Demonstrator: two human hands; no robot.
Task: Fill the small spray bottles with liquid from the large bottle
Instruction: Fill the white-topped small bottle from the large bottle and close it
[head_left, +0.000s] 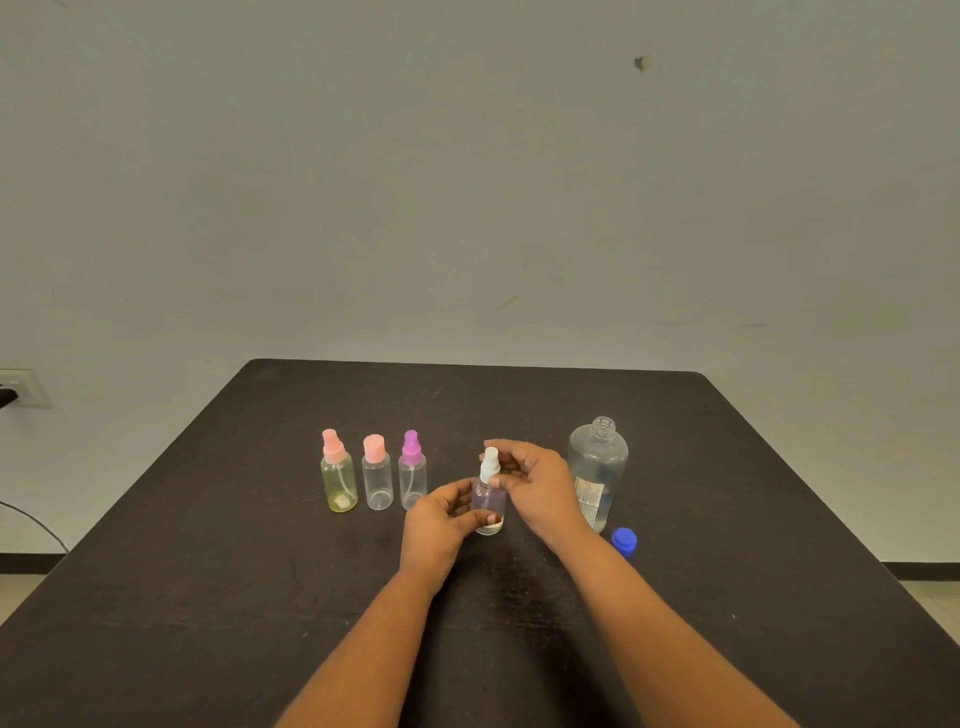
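On table (208, 597), hands (441, 519) gripping spray bottle (489, 501), body half-hidden

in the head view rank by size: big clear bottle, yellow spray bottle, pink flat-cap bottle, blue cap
1. large clear bottle
2. yellow spray bottle
3. pink-capped bottle, only slightly smaller
4. blue cap

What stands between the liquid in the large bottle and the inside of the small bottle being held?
The white spray top on the small bottle closes its neck; the right hand pinches that top, the left hand holds the bottle. The large bottle is uncapped, its blue cap lying on the table.
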